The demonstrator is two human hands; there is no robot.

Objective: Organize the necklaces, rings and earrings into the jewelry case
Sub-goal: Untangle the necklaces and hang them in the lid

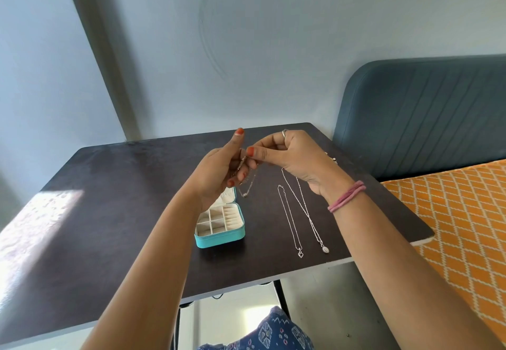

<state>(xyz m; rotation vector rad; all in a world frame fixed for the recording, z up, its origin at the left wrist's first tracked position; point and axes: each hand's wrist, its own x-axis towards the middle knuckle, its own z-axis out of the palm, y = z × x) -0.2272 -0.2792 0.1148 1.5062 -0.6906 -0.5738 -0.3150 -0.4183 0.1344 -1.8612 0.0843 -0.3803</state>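
Note:
Above the dark table, my left hand (221,170) and my right hand (290,158) meet over a thin silver necklace (246,185); both pinch its chain near the top, and its loop hangs down between them. The open turquoise jewelry case (219,237) sits below my left wrist, its cream compartments looking empty. Two more silver necklaces lie stretched out on the table to the right: one with a heart pendant (290,221) and a longer one with an oval pendant (309,218), its far end hidden under my right hand.
The dark table (109,213) has its near edge low in view and a sunlit patch at the left. A bed with an orange patterned cover (451,213) and a blue headboard (424,117) stands right of the table. Small pale items (334,159) peek out behind my right hand.

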